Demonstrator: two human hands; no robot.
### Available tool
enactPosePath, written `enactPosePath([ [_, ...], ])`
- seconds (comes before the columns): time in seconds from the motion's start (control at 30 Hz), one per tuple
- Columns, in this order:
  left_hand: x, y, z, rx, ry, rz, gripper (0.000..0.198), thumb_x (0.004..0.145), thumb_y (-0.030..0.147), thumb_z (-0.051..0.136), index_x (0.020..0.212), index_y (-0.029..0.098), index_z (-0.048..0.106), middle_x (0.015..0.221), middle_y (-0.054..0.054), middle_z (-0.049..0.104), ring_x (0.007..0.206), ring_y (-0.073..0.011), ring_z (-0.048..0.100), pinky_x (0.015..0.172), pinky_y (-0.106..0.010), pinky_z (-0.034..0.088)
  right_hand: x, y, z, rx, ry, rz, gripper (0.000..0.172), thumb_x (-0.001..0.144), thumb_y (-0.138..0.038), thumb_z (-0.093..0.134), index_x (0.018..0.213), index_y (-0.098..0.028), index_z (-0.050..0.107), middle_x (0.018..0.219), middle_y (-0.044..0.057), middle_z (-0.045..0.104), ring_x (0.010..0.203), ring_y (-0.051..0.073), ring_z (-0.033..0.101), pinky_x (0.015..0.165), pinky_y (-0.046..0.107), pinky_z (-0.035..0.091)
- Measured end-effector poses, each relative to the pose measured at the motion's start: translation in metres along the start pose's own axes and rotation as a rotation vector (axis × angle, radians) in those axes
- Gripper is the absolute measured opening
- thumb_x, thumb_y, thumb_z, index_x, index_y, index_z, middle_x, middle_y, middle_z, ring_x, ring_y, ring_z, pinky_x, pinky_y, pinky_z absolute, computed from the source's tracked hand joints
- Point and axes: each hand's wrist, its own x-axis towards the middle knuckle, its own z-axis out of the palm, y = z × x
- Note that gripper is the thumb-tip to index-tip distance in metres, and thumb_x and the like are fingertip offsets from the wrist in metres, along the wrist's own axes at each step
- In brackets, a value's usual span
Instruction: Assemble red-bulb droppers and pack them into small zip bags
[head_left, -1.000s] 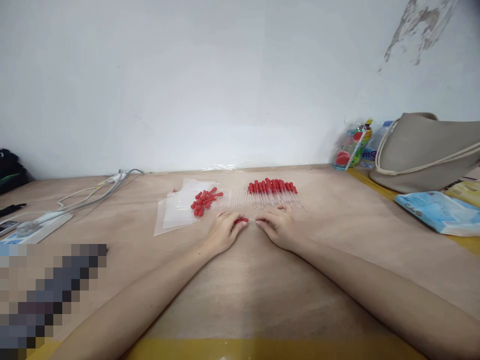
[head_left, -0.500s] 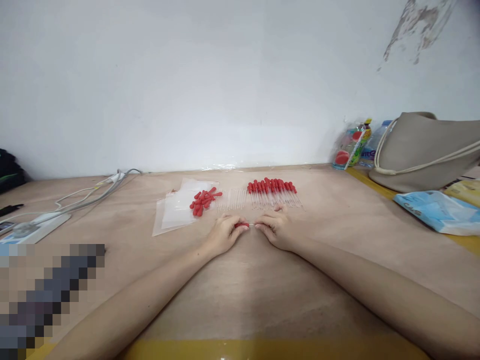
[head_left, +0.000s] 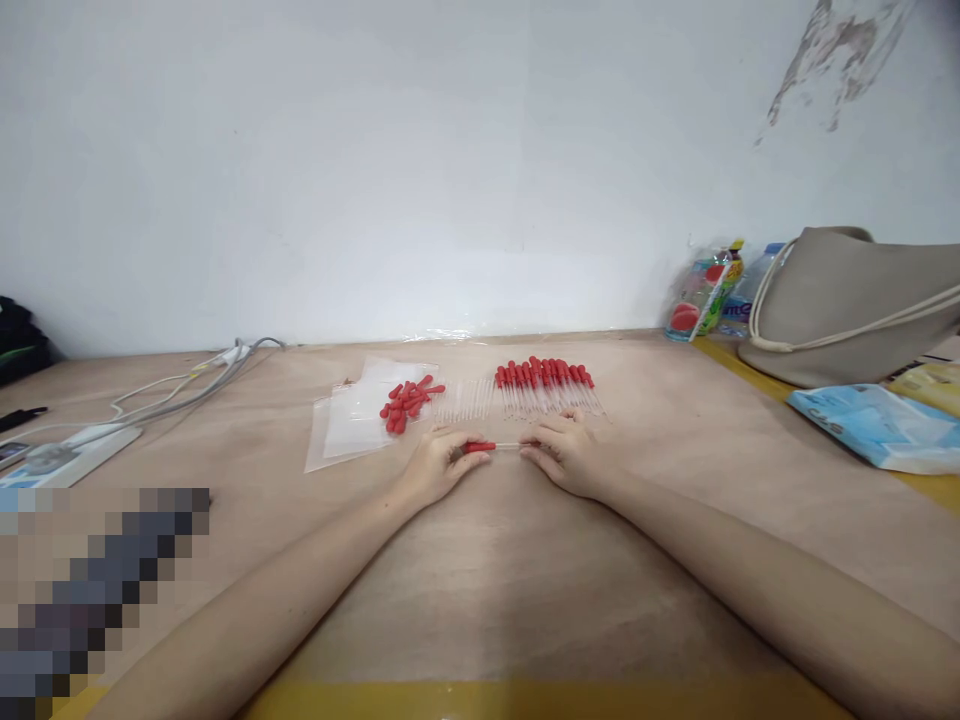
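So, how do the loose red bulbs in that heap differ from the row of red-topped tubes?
The loose red bulbs lie jumbled, pointing different ways; the red-topped tubes lie side by side, red ends all away from the person. The bulbs show no tubes on them, while the others have slim clear stems. The bulbs lie at least partly over pale sheets; the tubes lie on the tabletop. Both share the same red colour.

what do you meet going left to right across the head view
Power strip → plastic bags → left hand → held red bulb → clear tube → right hand → drink bottles → grey bag.
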Motion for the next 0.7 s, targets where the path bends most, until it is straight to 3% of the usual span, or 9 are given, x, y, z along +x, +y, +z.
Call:
enactPosePath([
  [0.13, 0.0001, 0.0021, -0.0007, -0.015, -0.049, -0.027, 0.016, 0.079, 0.034, 0.057, 0.085, 0.023, 0.066, 0.083, 0.0, 0.07, 0.074, -0.016, 0.062, 0.079, -0.034, 0.041, 0.0003, -0.0023, 0.0006, 0.034, -0.025, -0.018, 0.018, 0.086, -0.025, 0.044, 0.081, -0.019, 0.06, 0.078, 0.002, 0.064, 0.074, 0.014, 0.054, 0.079, 0.033, 0.024],
  [0.7, -0.0054, 0.0026, 0.0037, -0.109, -0.02, 0.048, 0.014, 0.079, 0.031, 0.059, 0.083, 0.02, 0.065, 0.078, 0.001, 0.07, 0.067, -0.0128, 0.06, 0.085, -0.035, 0.037, 0.0023, -0.0052, 0.0076, 0.034, 0.036, -0.116, 0.024, 0.087, -0.023, 0.039, 0.071, -0.017, 0.057, 0.062, -0.001, 0.058, 0.062, 0.011, 0.049, 0.082, 0.035, 0.023],
])
